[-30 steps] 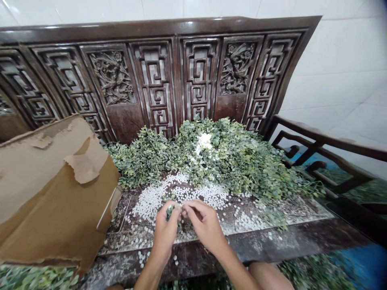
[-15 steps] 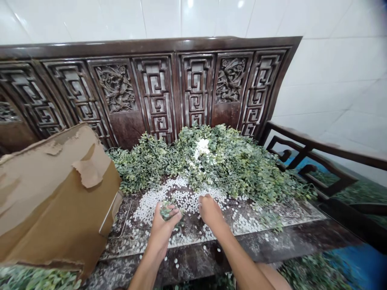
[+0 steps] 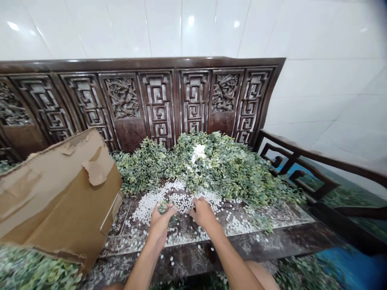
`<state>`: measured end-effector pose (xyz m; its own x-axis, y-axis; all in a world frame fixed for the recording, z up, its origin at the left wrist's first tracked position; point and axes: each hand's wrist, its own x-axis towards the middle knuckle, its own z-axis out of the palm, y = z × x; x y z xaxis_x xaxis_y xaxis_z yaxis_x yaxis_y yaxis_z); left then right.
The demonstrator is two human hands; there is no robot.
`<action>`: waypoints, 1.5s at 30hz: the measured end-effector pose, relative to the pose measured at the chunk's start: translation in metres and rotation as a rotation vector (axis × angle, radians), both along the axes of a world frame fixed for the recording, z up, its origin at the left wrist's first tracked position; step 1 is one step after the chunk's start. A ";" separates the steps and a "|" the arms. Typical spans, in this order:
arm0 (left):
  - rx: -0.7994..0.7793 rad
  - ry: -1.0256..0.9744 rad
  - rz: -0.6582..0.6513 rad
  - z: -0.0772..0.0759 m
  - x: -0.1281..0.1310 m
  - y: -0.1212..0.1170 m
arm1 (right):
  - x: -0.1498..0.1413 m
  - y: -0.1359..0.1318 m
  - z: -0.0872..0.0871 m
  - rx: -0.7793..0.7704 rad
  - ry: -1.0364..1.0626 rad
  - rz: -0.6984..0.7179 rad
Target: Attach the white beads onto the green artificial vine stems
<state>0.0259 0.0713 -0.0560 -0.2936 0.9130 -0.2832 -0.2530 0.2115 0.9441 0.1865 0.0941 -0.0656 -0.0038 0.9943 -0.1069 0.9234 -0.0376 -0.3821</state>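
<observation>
My left hand (image 3: 159, 224) is curled around a small sprig of green artificial leaves (image 3: 162, 207), which pokes out above the thumb and fingers. Just to its right, my right hand (image 3: 203, 212) has its fingers pinched together over the bench seat. Whatever lies between those fingertips is too small to make out. Small white discs (image 3: 145, 204) are scattered thickly around and beyond both hands. Behind them rises a heap of leafy artificial greenery (image 3: 238, 169), with a clump of white pieces (image 3: 198, 152) on top.
A torn cardboard box (image 3: 69, 193) stands on the left, beside a thin metal wire frame (image 3: 108, 215). The dark wooden bench's carved backrest (image 3: 127, 133) runs along the tiled wall, and its armrest (image 3: 302, 153) is at right. More greenery (image 3: 33, 266) lies low on the left.
The view has tilted up a little. My right hand has shifted left, nearer to my left hand, its fingers still pinched. My left hand keeps the leaf sprig.
</observation>
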 end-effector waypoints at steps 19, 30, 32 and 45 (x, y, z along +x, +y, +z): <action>0.230 0.360 -0.010 0.024 -0.015 0.000 | -0.019 -0.010 -0.004 0.202 0.222 0.103; 0.221 0.243 -0.119 0.033 -0.022 -0.002 | -0.017 -0.006 0.002 0.249 0.429 0.038; 0.206 0.214 -0.115 0.030 -0.026 -0.007 | -0.018 -0.007 0.005 0.246 0.501 0.041; 0.208 0.112 -0.120 0.019 -0.026 -0.018 | -0.042 -0.026 0.020 0.144 1.146 0.210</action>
<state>-0.0001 0.0534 -0.0373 -0.1982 0.9785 -0.0574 -0.1293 0.0320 0.9911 0.1441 0.0679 -0.0453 -0.1901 0.9654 0.1783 0.0202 0.1854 -0.9824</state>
